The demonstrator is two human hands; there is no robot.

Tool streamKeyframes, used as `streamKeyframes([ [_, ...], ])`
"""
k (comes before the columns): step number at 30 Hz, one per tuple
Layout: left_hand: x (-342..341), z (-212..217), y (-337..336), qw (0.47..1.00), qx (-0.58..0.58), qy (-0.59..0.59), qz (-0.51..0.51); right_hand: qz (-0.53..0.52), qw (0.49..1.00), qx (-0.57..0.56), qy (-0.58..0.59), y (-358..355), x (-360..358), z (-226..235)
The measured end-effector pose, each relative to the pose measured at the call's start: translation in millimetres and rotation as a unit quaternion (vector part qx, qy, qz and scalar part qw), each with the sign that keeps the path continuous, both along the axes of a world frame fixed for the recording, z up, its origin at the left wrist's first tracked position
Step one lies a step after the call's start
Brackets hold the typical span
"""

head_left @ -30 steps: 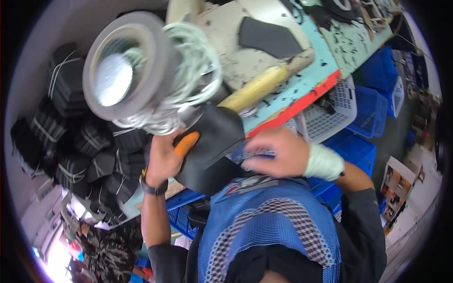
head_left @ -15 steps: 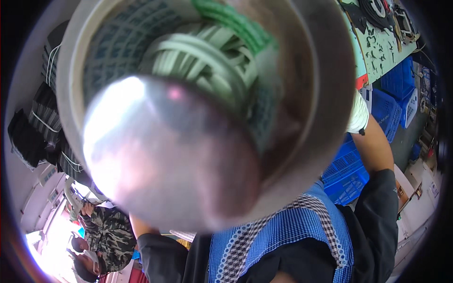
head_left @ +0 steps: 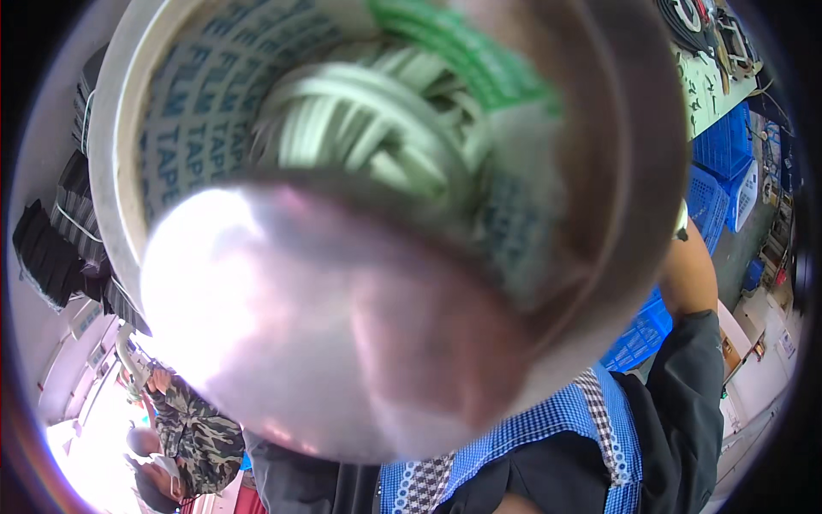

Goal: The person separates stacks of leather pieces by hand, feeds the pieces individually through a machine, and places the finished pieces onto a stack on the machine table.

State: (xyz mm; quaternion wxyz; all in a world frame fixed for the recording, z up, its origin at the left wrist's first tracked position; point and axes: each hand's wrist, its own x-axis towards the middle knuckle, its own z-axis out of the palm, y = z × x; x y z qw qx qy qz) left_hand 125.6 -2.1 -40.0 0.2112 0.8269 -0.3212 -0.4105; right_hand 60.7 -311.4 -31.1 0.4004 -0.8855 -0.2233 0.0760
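Observation:
A large, blurred cardboard ring (head_left: 638, 171), like a tape roll core, fills the view close up. Its inner wall carries blue printing and a green strip (head_left: 479, 51). White ribbed coils (head_left: 368, 128) show through its opening. Across the lower part lies a shiny, glare-covered surface (head_left: 342, 325), too blurred to name. The ring hides my left hand; only my dark left sleeve (head_left: 295, 471) shows below it. My right forearm reaches behind the ring's right side. Just a pale edge, apparently a glove cuff, shows of my right hand (head_left: 683, 224); its fingers are hidden.
Blue plastic crates (head_left: 721, 146) stand at the right, below a pale table (head_left: 717, 92) bearing small dark parts and a black cable coil (head_left: 685, 30). Dark bundles tied with white string (head_left: 75, 201) line the left. A person in a camouflage jacket (head_left: 210, 450) is at lower left.
The ring has come closer and looms larger, spreading right and downward. It now covers more of the right-hand table, the crates and my right cuff, and my left wrist has gone out of sight.

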Motion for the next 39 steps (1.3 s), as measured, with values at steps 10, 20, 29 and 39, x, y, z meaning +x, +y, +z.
streamKeyframes([
  [10,7,-9,1,1.000,0.021,0.023,0.004,-0.156,0.965,0.070,0.199,-48,-43,42],
  [20,-56,-7,13,0.900,-0.158,0.327,0.242,-0.124,0.982,0.069,0.128,-23,-42,41],
  [29,-8,8,-12,0.892,0.091,0.367,0.250,-0.134,0.973,0.104,0.157,-25,-48,30],
  [39,18,-11,18,0.959,-0.156,0.142,0.188,-0.108,0.983,0.071,0.132,-21,-39,34],
])
